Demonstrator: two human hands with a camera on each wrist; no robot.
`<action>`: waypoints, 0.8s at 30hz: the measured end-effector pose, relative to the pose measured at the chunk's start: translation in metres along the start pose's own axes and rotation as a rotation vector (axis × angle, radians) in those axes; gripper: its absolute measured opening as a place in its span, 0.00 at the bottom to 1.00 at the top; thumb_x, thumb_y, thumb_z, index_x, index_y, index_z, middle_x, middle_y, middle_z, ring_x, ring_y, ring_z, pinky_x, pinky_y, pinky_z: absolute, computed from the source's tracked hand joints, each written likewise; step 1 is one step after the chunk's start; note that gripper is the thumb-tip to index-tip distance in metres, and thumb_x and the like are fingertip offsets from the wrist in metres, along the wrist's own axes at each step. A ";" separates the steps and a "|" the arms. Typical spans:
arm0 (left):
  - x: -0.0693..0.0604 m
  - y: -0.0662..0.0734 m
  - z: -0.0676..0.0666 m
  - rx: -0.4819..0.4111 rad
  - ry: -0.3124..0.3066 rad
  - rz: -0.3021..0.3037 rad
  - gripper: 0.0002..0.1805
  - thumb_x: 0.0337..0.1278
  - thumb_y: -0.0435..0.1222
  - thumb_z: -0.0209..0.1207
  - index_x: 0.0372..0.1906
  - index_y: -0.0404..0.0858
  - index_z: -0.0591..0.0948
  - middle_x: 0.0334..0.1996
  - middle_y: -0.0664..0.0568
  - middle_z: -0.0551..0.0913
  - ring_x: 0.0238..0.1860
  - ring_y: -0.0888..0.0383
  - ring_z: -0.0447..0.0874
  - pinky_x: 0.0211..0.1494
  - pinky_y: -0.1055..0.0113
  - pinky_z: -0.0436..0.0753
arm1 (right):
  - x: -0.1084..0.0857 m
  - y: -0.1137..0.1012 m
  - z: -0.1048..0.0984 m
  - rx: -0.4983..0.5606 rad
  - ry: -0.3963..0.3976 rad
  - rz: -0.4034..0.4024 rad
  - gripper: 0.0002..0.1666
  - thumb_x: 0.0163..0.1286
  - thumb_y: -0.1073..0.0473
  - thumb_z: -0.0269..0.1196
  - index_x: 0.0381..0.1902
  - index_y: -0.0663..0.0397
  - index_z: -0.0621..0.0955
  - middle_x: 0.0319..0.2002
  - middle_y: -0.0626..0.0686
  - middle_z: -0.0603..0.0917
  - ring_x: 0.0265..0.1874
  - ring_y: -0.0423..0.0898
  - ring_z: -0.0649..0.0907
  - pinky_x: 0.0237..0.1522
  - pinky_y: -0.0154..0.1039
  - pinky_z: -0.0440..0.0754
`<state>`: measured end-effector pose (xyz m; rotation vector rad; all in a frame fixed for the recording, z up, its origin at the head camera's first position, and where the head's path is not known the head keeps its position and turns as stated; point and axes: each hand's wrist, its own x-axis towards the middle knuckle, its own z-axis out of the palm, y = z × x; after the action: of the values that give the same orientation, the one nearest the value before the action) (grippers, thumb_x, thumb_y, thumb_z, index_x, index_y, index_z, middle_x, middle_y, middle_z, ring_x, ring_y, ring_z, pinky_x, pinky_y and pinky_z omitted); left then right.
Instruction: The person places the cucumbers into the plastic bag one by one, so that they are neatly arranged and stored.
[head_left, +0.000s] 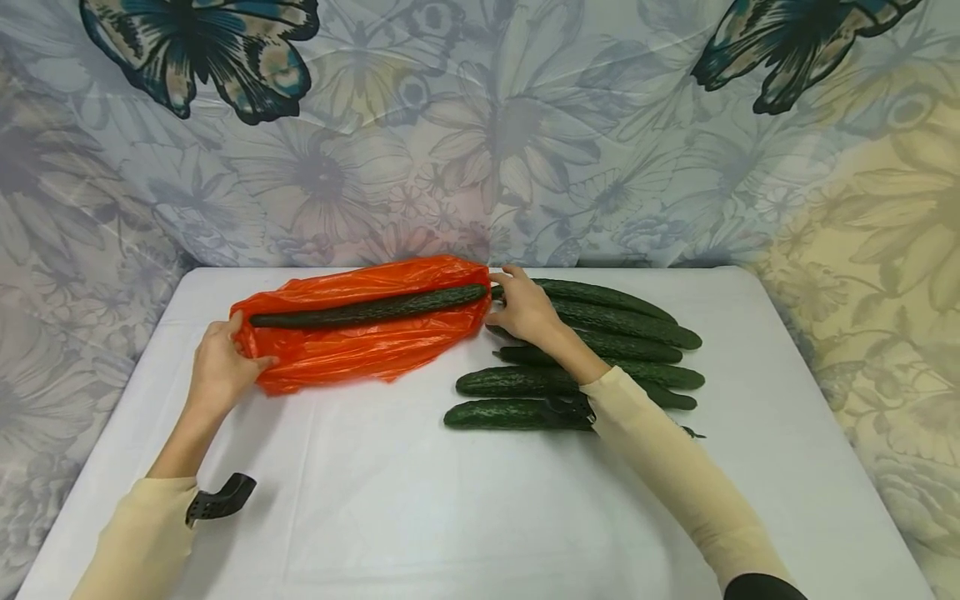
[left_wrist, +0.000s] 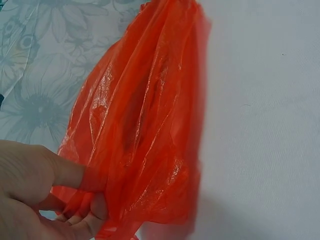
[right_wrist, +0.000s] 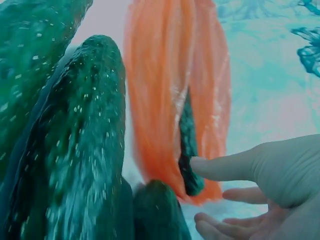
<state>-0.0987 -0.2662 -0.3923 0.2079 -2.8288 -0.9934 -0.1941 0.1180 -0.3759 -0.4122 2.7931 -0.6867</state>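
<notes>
My left hand (head_left: 225, 360) pinches the red bag (head_left: 352, 360) at its nine o'clock; one cucumber (head_left: 367, 312) lies lengthwise inside. At three o'clock, my right hand (head_left: 527, 310) spreads its fingers, loose cucumbers (head_left: 517, 382) nearby.

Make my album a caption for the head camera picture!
Left hand holds a crinkled orange-red plastic bag, long green cucumber stretched along it, right hand nearby.

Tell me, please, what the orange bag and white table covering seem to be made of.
Orange bag: probably thin plastic film, glossy and translucent, judging by bright highlights along its wrinkles. White table covering: perhaps matte cloth, from its faint creases, though vinyl is possible.
</notes>
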 end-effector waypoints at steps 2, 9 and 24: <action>-0.001 -0.001 -0.001 -0.002 0.004 0.002 0.46 0.42 0.21 0.70 0.67 0.14 0.58 0.51 0.21 0.67 0.43 0.33 0.67 0.48 0.43 0.68 | -0.007 0.005 -0.005 0.039 0.018 -0.041 0.41 0.62 0.59 0.70 0.70 0.61 0.68 0.73 0.65 0.59 0.54 0.58 0.79 0.56 0.55 0.75; -0.003 -0.001 -0.004 -0.012 0.004 -0.015 0.46 0.43 0.23 0.70 0.68 0.16 0.58 0.53 0.22 0.68 0.43 0.34 0.71 0.41 0.60 0.70 | -0.035 0.020 -0.018 0.153 0.083 -0.174 0.36 0.63 0.63 0.69 0.68 0.64 0.70 0.70 0.64 0.65 0.55 0.61 0.78 0.53 0.53 0.78; -0.008 -0.004 -0.010 -0.075 -0.031 -0.092 0.47 0.49 0.25 0.68 0.73 0.25 0.56 0.60 0.26 0.67 0.48 0.40 0.74 0.32 0.84 0.65 | -0.100 0.060 -0.034 0.160 0.189 -0.225 0.36 0.61 0.66 0.69 0.66 0.64 0.71 0.63 0.63 0.73 0.52 0.61 0.80 0.52 0.54 0.78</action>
<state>-0.0892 -0.2741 -0.3879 0.3192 -2.8261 -1.1293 -0.1233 0.2162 -0.3597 -0.6680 2.8634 -1.0421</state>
